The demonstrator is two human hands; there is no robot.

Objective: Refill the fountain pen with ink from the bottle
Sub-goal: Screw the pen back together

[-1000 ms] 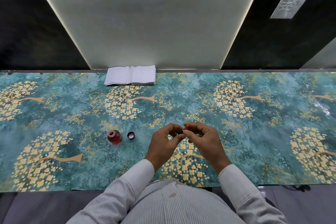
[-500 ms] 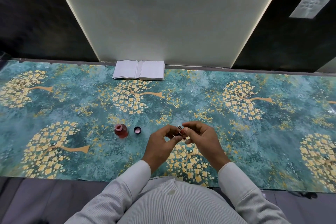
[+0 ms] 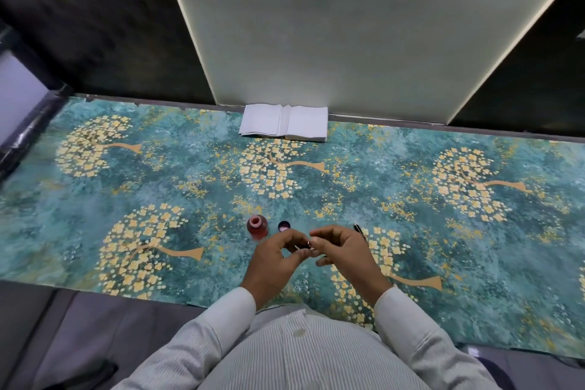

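Tablecloth point(image 3: 126, 187) teal, gold trees; pale wall panel point(image 3: 348, 25) behind. Left hand point(image 3: 272, 260), right hand point(image 3: 345, 250) pinch small pen part point(image 3: 308, 243).

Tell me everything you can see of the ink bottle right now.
The ink bottle is small and round, of clear material that looks red from the ink inside, with a pale pink neck. It stands upright and open on the patterned table cover; its dark cap lies just to its right, apart from it. Neither hand touches it; the left hand is nearest.

Both grips, left point(image 3: 274, 258) and right point(image 3: 343, 250), pinched a small pen part point(image 3: 308, 243); open ink bottle point(image 3: 257, 226) and cap point(image 3: 284, 225) stood just beyond the left grip.
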